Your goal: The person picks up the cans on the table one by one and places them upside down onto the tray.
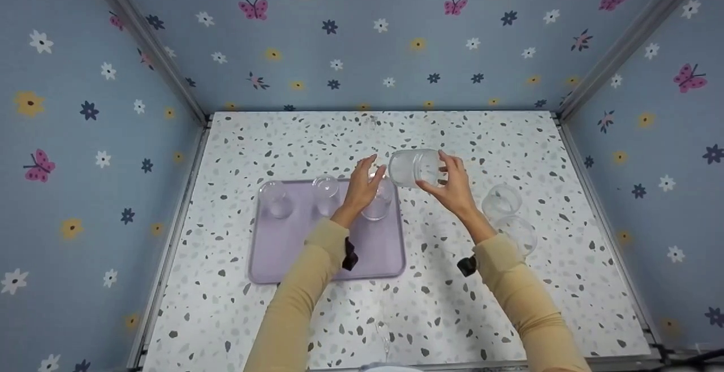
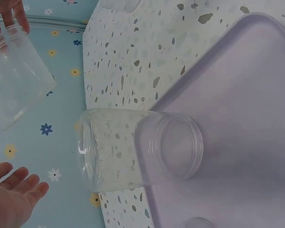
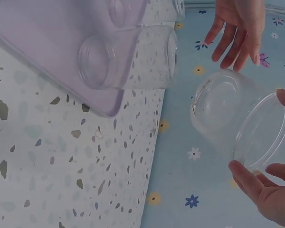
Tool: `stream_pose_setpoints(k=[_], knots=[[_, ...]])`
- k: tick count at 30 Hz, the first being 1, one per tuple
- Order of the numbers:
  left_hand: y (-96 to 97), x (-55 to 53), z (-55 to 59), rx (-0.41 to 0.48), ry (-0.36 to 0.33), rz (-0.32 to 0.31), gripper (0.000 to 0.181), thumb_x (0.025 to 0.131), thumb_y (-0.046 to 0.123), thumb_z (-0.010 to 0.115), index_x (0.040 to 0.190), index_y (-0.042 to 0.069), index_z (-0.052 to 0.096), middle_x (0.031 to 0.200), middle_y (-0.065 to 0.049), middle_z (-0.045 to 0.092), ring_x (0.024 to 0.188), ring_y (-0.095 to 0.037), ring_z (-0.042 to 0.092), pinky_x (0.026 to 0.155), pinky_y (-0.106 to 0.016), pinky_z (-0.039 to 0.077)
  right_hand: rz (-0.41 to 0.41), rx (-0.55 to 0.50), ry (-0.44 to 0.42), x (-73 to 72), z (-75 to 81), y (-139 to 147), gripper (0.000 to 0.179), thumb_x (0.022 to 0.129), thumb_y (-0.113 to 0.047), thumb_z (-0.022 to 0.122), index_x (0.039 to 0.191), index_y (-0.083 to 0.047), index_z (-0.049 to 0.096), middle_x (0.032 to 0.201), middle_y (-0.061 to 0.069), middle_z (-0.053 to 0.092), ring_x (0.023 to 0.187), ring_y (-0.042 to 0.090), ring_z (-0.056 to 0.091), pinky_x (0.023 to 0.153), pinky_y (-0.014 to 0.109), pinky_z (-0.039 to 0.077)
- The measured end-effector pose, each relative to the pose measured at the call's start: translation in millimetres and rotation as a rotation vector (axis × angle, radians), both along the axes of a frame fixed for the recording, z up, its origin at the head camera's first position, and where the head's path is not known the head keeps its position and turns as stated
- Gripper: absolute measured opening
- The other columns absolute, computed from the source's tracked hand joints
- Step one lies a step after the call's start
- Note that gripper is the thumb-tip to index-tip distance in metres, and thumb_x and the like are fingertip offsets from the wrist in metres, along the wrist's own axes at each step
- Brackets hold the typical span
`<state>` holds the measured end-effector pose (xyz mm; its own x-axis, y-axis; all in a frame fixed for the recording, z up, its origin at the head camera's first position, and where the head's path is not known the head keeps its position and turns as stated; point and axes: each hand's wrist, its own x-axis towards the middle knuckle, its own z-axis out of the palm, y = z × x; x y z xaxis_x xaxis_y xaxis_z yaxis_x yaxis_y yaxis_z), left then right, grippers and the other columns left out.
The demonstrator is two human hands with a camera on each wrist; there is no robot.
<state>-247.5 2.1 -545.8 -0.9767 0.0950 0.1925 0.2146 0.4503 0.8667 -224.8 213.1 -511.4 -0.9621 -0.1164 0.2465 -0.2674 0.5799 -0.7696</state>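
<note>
My right hand (image 1: 452, 188) grips a clear jar (image 1: 410, 167) round its rim end, fingers and thumb spread on opposite sides. The jar lies sideways in the air, its base pointing toward my left hand (image 1: 362, 185). That hand is open, fingers straight, just left of the jar's base and above the tray's far right part. In the right wrist view a gap shows between the left fingertips (image 3: 235, 64) and the jar. Below the left hand, a second clear jar (image 2: 128, 149) stands upside down at the corner of the lilac tray (image 1: 328, 247).
Two more clear jars, a left one (image 1: 277, 199) and a middle one (image 1: 326, 197), stand along the tray's far side. On the speckled table right of the tray are two clear round containers, one farther (image 1: 502, 199) and one nearer (image 1: 517, 235). Patterned walls (image 1: 362, 38) enclose the table.
</note>
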Motion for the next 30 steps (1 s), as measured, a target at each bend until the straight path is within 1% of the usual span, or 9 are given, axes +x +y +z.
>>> stream_pose_setpoints(k=[2, 7, 12, 16, 19, 21, 24, 26, 30], knots=[[-0.2, 2.2, 0.6, 0.073, -0.002, -0.001, 0.044, 0.093, 0.023, 0.047, 0.125, -0.007, 0.044, 0.120, -0.020, 0.048, 0.111, -0.031, 0.045, 0.093, -0.035, 0.036, 0.012, -0.014, 0.005, 3.0, 1.3, -2.1, 0.077, 0.072, -0.029, 0.073, 0.133, 0.001, 0.035, 0.122, 0.021, 0.038, 0.098, 0.031, 0.047, 0.075, 0.042, 0.049], [0.1, 9.0, 2.7, 0.258, -0.061, -0.016, 0.041, 0.093, 0.020, 0.045, 0.126, -0.006, 0.043, 0.121, -0.022, 0.047, 0.108, -0.030, 0.048, 0.087, -0.034, 0.043, 0.032, -0.060, 0.013, 11.3, 4.3, -7.8, 0.078, 0.072, -0.028, 0.073, 0.134, -0.001, 0.035, 0.121, 0.019, 0.039, 0.099, 0.030, 0.050, 0.074, 0.040, 0.050], [-1.2, 17.0, 4.0, 0.326, -0.111, -0.017, 0.041, 0.095, 0.020, 0.041, 0.127, -0.004, 0.042, 0.126, -0.019, 0.046, 0.109, -0.027, 0.048, 0.090, -0.032, 0.040, 0.053, -0.123, 0.012, 19.5, 5.5, -12.9, 0.076, 0.071, -0.023, 0.074, 0.133, 0.000, 0.036, 0.120, 0.020, 0.041, 0.098, 0.031, 0.051, 0.073, 0.038, 0.050], [-4.0, 22.8, 3.3, 0.362, -0.120, -0.029, 0.041, 0.095, 0.020, 0.039, 0.128, -0.004, 0.041, 0.128, -0.018, 0.045, 0.108, -0.027, 0.050, 0.089, -0.033, 0.041, 0.077, -0.204, -0.034, 25.5, 7.0, -15.6, 0.074, 0.072, -0.018, 0.074, 0.133, 0.001, 0.036, 0.120, 0.022, 0.041, 0.100, 0.034, 0.051, 0.075, 0.040, 0.049], [-7.0, 26.7, 1.7, 0.399, -0.132, -0.057, 0.041, 0.096, 0.019, 0.038, 0.129, -0.004, 0.040, 0.126, -0.019, 0.046, 0.105, -0.027, 0.051, 0.084, -0.034, 0.044, 0.101, -0.274, -0.061, 31.7, 12.7, -19.0, 0.071, 0.072, -0.011, 0.073, 0.131, 0.005, 0.036, 0.118, 0.027, 0.040, 0.100, 0.041, 0.050, 0.075, 0.041, 0.049], [-9.1, 29.5, 1.0, 0.436, -0.151, -0.083, 0.040, 0.096, 0.018, 0.036, 0.131, -0.004, 0.038, 0.125, -0.020, 0.047, 0.104, -0.028, 0.051, 0.082, -0.034, 0.045, 0.118, -0.306, -0.077, 37.0, 18.9, -22.1, 0.069, 0.073, -0.006, 0.072, 0.130, 0.008, 0.036, 0.117, 0.031, 0.040, 0.099, 0.044, 0.049, 0.075, 0.038, 0.049], [-12.5, 33.3, 1.7, 0.497, -0.179, -0.136, 0.041, 0.097, 0.015, 0.033, 0.132, -0.005, 0.034, 0.129, -0.022, 0.042, 0.108, -0.031, 0.048, 0.079, -0.035, 0.046, 0.137, -0.339, -0.113, 45.5, 28.8, -26.8, 0.066, 0.074, -0.002, 0.069, 0.129, 0.012, 0.035, 0.117, 0.032, 0.040, 0.100, 0.045, 0.048, 0.076, 0.031, 0.049], [-15.3, 36.5, 4.1, 0.532, -0.201, -0.168, 0.040, 0.097, 0.013, 0.031, 0.133, -0.005, 0.032, 0.133, -0.022, 0.038, 0.112, -0.033, 0.045, 0.078, -0.037, 0.046, 0.145, -0.352, -0.142, 49.7, 31.9, -28.6, 0.065, 0.075, -0.001, 0.068, 0.129, 0.012, 0.034, 0.119, 0.032, 0.040, 0.101, 0.044, 0.048, 0.076, 0.028, 0.049], [-19.3, 47.9, 17.8, 0.564, -0.236, -0.210, 0.043, 0.096, 0.013, 0.027, 0.135, -0.006, 0.028, 0.134, -0.024, 0.034, 0.111, -0.037, 0.045, 0.078, -0.039, 0.047, 0.161, -0.369, -0.179, 54.2, 32.3, -30.0, 0.061, 0.077, 0.000, 0.065, 0.129, 0.012, 0.034, 0.120, 0.030, 0.042, 0.101, 0.044, 0.049, 0.077, 0.031, 0.049]])
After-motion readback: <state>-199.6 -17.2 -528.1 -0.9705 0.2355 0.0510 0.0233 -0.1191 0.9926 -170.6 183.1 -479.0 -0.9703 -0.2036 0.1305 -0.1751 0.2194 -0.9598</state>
